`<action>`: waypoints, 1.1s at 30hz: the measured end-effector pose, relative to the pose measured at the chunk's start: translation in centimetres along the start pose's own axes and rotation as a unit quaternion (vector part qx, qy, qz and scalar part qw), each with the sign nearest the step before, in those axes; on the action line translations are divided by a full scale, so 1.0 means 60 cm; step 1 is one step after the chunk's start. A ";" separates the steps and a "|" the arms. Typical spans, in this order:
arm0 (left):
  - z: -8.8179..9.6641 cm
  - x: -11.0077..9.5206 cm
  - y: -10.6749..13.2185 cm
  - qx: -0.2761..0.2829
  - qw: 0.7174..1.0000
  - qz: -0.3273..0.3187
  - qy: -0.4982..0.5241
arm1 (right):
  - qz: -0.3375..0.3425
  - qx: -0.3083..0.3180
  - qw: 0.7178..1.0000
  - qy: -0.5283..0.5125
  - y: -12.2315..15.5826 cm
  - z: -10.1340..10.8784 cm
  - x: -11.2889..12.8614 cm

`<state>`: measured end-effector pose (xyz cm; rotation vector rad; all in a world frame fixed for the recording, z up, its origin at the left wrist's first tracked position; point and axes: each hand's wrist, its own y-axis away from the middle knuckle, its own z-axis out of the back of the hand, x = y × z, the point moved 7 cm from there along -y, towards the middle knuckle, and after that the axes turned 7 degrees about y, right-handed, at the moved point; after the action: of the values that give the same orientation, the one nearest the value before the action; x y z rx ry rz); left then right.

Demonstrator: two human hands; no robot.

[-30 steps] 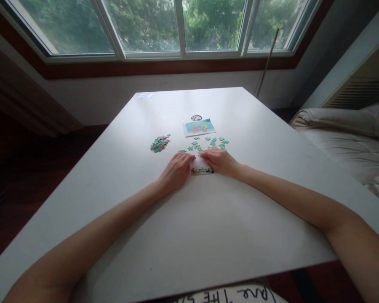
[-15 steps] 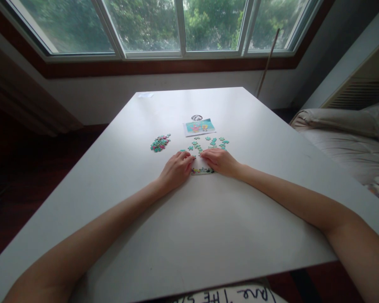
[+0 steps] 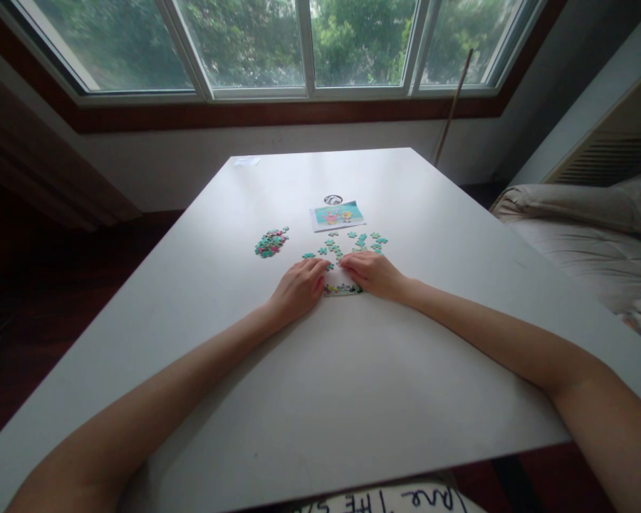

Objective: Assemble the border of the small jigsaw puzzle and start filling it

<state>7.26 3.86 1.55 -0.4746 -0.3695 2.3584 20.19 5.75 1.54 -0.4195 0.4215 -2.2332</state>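
Note:
Both my hands rest on the white table (image 3: 320, 370) around a small partly assembled puzzle strip (image 3: 342, 288). My left hand (image 3: 298, 286) lies palm down at the strip's left end, its fingers stretched toward it. At the strip's right end my right hand (image 3: 372, 273) lies with its fingers curled over the top edge. Loose teal puzzle pieces (image 3: 352, 244) are scattered just beyond my fingertips. I cannot make out whether a piece sits under either hand.
A heap of pink and teal pieces (image 3: 270, 242) lies to the left. A reference picture card (image 3: 336, 214) and a small dark round object (image 3: 332, 199) lie farther back. A bed with bedding (image 3: 582, 235) stands at the right, and windows run along the far wall.
My hands have barely shifted; the left fingers moved slightly along the strip's upper left corner. Nothing else has moved.

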 end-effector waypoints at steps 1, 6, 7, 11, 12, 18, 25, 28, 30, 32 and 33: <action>-0.001 -0.001 0.000 0.000 1.000 -0.007 0.002 | 0.000 0.000 1.000 0.001 0.000 0.000 0.000; 0.000 -0.003 0.000 0.001 1.000 -0.022 0.017 | 0.007 0.000 1.000 0.004 0.001 -0.003 -0.002; 0.001 -0.003 -0.001 0.000 1.000 -0.020 0.020 | 0.008 -0.002 1.000 0.005 0.001 -0.003 -0.002; 0.002 -0.002 -0.001 0.000 1.000 -0.010 0.025 | 0.010 0.002 1.000 0.002 0.001 -0.004 -0.001; 0.002 -0.002 -0.001 0.001 1.000 -0.009 0.025 | 0.009 0.004 1.000 0.002 0.001 -0.004 -0.001; 0.002 -0.002 0.000 0.004 1.000 -0.011 0.026 | 0.007 0.009 1.000 0.007 -0.001 -0.003 0.001; 0.007 -0.005 -0.001 0.005 1.000 -0.008 0.023 | 0.015 0.005 1.000 0.005 -0.001 -0.002 0.001; 0.007 -0.007 -0.001 0.001 1.000 -0.013 0.019 | 0.018 0.004 1.000 0.004 -0.001 -0.001 0.002; 0.007 -0.007 0.000 -0.003 1.000 -0.013 0.013 | 0.019 0.002 1.000 0.003 -0.001 -0.001 0.002; 0.008 -0.006 0.000 -0.007 1.000 -0.012 0.006 | 0.018 0.002 1.000 0.002 -0.001 -0.002 0.001; 0.008 -0.006 0.001 -0.009 1.000 -0.011 0.003 | 0.018 0.001 1.000 0.001 -0.001 -0.002 0.001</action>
<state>7.28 3.54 2.02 -0.4829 -0.3920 2.3336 20.07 5.73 1.47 -0.4042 0.4243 -2.1988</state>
